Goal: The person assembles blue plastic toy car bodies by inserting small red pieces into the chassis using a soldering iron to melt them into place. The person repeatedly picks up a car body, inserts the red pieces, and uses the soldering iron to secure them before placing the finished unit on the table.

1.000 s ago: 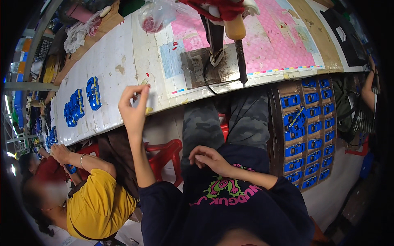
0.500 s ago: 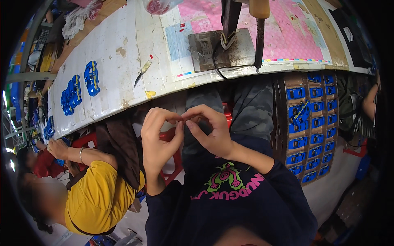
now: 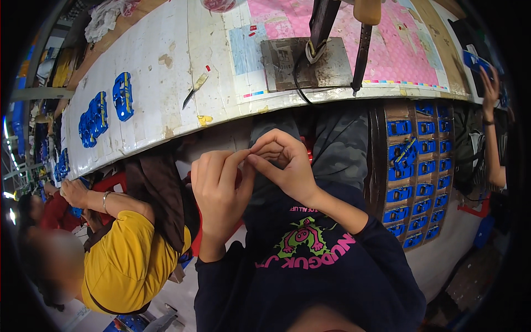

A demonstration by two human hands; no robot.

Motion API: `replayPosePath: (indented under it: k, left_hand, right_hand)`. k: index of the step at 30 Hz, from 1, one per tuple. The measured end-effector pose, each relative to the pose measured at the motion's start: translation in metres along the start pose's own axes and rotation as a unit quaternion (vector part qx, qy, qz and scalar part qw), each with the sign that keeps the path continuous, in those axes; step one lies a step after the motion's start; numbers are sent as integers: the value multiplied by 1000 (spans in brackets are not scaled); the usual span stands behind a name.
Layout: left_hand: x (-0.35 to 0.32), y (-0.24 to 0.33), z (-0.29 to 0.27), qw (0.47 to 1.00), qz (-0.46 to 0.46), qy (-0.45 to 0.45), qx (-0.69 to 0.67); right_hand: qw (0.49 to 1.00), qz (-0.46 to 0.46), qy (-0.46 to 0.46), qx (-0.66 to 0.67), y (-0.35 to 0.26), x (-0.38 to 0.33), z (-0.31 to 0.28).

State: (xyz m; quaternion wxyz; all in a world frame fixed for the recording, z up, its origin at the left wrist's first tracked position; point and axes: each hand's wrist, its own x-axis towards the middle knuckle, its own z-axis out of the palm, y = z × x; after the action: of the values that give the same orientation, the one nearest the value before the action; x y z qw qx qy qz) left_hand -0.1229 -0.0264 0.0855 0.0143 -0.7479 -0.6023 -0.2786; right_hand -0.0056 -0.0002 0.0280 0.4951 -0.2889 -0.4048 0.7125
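Above the lap, just off the near edge of the white table, the left hand and the right hand are meeting at their fingertips, thumbs and forefingers curling in toward one spot. Both are making a pinching shape, but whether they are gripping something cannot be told; any small piece between them is hiding at that meeting point. Instead of reaching over the table edge with a red speck at its fingertips, as one second ago, the left hand is hanging beside the right, which is sitting higher than before, away from the shirt. Compared with half a second ago, the left hand is curling tighter and showing more of its back. Beyond them, a knife is lying on the table near a red scrap, uncovered now that the left hand is staying clear of it. Farther left, a blue car body is resting beside a cluster of others, while more are filling a brown tray to the right. At the far right, a co-worker's hand is now appearing beside a blue part
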Motion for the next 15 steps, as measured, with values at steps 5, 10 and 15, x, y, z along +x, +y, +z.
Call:
replayPosePath:
  k: [5,10,15]
  left_hand:
    - [3,-4,4,999,0,0,-37]
    - [1,-9,7,988,-63,-29,-141]
    - [2,-10,7,976,-92,-44,-192]
  right_hand:
    - [994,49,-5,92,4,0,-2]
    - [992,49,-10,113,4,-1,-1]
    - [993,38,-15,113,4,-2,-2]
